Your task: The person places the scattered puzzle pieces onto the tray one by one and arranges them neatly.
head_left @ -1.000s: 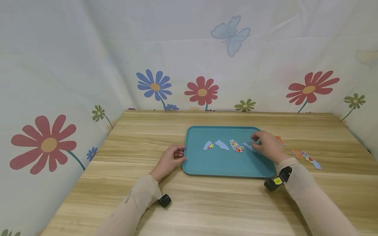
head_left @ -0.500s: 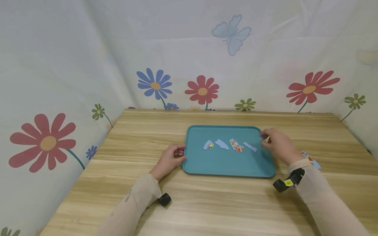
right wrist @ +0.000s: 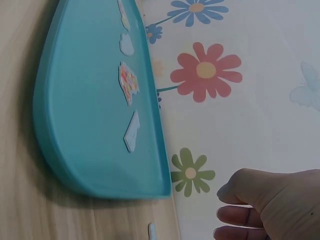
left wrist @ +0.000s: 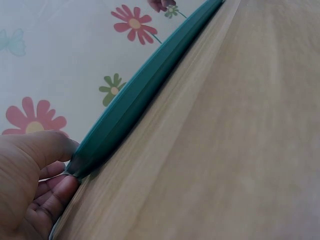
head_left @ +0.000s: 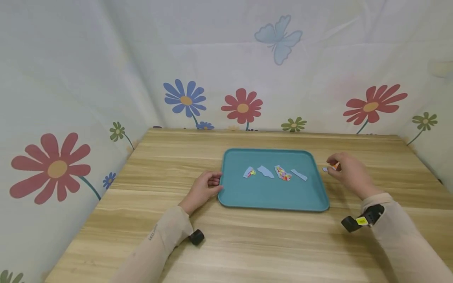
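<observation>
- One tray (head_left: 272,197), pinched at the edge by the left hand (head_left: 202,190)!
- Four scraps (head_left: 282,173) on it, lined up between both hands.
- Right hand (head_left: 354,175): half open, fingers bent, gripping nothing; partly hidden paper (head_left: 325,169) at its fingertips, count unclear.

A blue tray (head_left: 269,196) is lying on a wooden table (head_left: 247,243), four paper pieces (head_left: 282,173) lying in a row inside. A left hand (head_left: 201,192) is holding the tray's nine o'clock edge. A right hand (head_left: 352,175) is hovering beside a partly hidden scrap (head_left: 325,169), past the three o'clock edge. Flowered cloth (head_left: 212,47) is hanging at twelve o'clock.
</observation>
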The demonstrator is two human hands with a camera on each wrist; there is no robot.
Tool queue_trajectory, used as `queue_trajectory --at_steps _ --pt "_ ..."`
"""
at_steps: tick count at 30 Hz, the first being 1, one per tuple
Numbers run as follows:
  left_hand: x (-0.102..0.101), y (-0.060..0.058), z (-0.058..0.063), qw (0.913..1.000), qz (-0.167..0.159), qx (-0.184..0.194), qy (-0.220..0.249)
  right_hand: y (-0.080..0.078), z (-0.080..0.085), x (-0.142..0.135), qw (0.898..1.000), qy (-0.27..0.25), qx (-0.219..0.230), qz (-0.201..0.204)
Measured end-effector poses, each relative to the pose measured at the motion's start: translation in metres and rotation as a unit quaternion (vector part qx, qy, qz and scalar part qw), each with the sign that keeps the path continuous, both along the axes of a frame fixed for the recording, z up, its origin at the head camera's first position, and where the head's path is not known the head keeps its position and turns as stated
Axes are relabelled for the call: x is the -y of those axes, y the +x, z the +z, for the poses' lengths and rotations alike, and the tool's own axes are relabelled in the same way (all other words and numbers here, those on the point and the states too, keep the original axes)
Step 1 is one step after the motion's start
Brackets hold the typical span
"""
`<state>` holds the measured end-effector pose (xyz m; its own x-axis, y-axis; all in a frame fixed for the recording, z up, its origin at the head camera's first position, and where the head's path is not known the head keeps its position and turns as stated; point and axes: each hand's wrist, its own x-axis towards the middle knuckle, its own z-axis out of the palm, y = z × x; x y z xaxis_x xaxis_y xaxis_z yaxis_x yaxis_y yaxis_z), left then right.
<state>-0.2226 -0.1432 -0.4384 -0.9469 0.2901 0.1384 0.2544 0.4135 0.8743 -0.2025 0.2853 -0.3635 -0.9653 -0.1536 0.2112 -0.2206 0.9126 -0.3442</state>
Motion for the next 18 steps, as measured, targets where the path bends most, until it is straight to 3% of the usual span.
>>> queue_trajectory --at_steps 18 --pt "0.002 -0.005 0.001 0.9999 -0.005 0.008 0.003 0.01 -0.003 -0.031 0.999 0.006 0.029 -0.019"
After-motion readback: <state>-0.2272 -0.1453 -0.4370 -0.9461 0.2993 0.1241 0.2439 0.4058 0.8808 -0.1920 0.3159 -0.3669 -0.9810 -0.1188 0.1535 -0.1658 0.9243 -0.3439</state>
